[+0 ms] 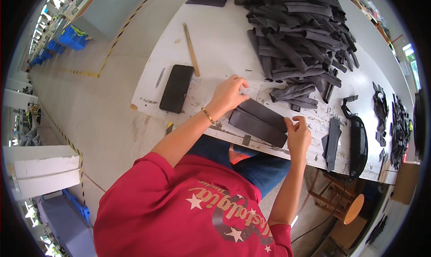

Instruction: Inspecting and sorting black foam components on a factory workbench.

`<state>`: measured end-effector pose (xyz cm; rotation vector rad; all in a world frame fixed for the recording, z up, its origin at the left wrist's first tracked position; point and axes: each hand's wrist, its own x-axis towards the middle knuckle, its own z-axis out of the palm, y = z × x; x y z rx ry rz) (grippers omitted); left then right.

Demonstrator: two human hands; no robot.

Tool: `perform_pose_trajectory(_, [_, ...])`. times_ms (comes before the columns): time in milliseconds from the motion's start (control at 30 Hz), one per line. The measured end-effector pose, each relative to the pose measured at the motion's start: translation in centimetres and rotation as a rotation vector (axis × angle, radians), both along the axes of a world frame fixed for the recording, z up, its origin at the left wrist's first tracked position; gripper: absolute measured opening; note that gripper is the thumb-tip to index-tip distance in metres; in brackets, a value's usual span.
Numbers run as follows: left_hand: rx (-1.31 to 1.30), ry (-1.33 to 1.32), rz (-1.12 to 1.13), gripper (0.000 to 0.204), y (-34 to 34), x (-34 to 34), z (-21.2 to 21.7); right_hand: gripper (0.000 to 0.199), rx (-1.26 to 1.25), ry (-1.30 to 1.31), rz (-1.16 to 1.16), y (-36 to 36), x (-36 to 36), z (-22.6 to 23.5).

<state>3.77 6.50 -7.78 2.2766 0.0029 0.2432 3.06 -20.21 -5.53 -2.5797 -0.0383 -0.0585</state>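
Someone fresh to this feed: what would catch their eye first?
Probably the big heap of dark strips at the upper right, on the white table. Next, the bright red shirt filling the bottom of the view. Then the left hand and right hand at opposite ends of the flat dark fabric by the near edge.

Dark fabric (258, 123) — flat, oblong — lies aslant on the table (220, 34).

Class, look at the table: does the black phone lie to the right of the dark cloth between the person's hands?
No: the black phone lies to the left of the dark cloth.
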Motion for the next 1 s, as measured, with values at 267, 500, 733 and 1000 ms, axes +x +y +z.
perform_pose_trajectory(267, [-0.135, -0.159, -0.166, 0.014, -5.0, 6.1, 3.4, 0.023, -0.034, -0.348, -0.342, -12.0, 0.2, -1.9])
perform_pose_trajectory(500, [0.16, 0.002, -0.216, 0.02, -9.8, 9.7, 1.4, 0.031, -0.687, -0.191, -0.209, -14.8, 3.1, -3.4])
perform_pose_trajectory(733, [-0.242, 0.355, -0.262, 0.021, -8.4, 9.5, 0.8, 0.016, -0.927, -0.18, 0.04, -14.9, 3.8, -3.3])
perform_pose_trajectory(1000, [-1.262, 0.624, -0.419, 0.025, -8.0, 3.6, 6.3, 0.013, -0.506, -0.321, -0.032, -15.7, 3.2, -2.3])
